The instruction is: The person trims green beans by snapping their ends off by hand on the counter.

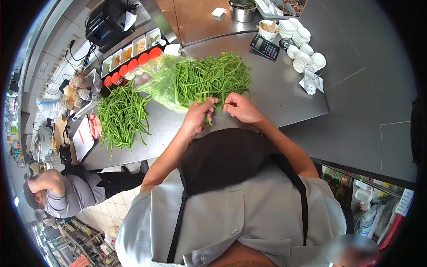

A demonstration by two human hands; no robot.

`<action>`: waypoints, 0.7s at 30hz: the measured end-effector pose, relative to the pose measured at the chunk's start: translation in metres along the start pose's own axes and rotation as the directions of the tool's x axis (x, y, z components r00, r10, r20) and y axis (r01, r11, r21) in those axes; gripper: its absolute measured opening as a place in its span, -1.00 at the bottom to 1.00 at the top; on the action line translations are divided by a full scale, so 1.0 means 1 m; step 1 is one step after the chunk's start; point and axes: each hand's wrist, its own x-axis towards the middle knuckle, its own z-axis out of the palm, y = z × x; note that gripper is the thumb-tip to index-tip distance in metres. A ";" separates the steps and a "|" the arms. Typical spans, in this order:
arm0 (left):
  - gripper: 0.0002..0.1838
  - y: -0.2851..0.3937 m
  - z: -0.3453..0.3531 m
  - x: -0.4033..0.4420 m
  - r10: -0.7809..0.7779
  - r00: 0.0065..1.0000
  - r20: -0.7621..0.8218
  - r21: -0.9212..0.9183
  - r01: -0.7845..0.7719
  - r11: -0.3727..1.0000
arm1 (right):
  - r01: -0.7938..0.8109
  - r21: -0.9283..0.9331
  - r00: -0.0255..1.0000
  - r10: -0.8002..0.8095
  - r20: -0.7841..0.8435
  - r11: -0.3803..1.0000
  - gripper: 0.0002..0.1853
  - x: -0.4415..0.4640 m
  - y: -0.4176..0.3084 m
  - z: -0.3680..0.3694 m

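Close to the front edge of the steel counter (284,98), my left hand (201,114) is closed around a few green beans (208,119), whose ends stick out below the fingers. My right hand (241,108) is just to its right, fingers pinched near a bean tip; what they hold is too small to name. Beyond both hands lies a large pile of green beans (213,73), partly on a clear green plastic bag (164,86). A second bean pile (123,115) lies farther left on the counter.
Red-lidded jars (132,65) and white trays of food (126,54) line the left back. A calculator (265,47), white cups (302,62) and a metal pot (242,11) stand at the back right. Another person (73,191) is at the lower left.
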 end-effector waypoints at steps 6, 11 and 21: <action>-0.83 -0.003 0.015 0.000 0.094 0.992 0.081 0.164 -0.106 0.981 | 0.067 -0.214 0.997 -0.073 -0.020 0.975 -0.83 0.000 -0.005 0.007; -0.83 0.003 0.016 -0.004 0.120 0.988 0.097 0.308 -0.144 0.940 | -0.046 -0.135 0.999 0.045 -0.010 0.990 -0.79 -0.002 -0.013 0.005; -0.79 -0.007 0.004 0.000 0.295 0.951 0.089 0.627 -0.283 0.725 | 0.212 -0.654 0.846 -0.471 -0.249 0.726 -0.87 -0.019 -0.058 -0.016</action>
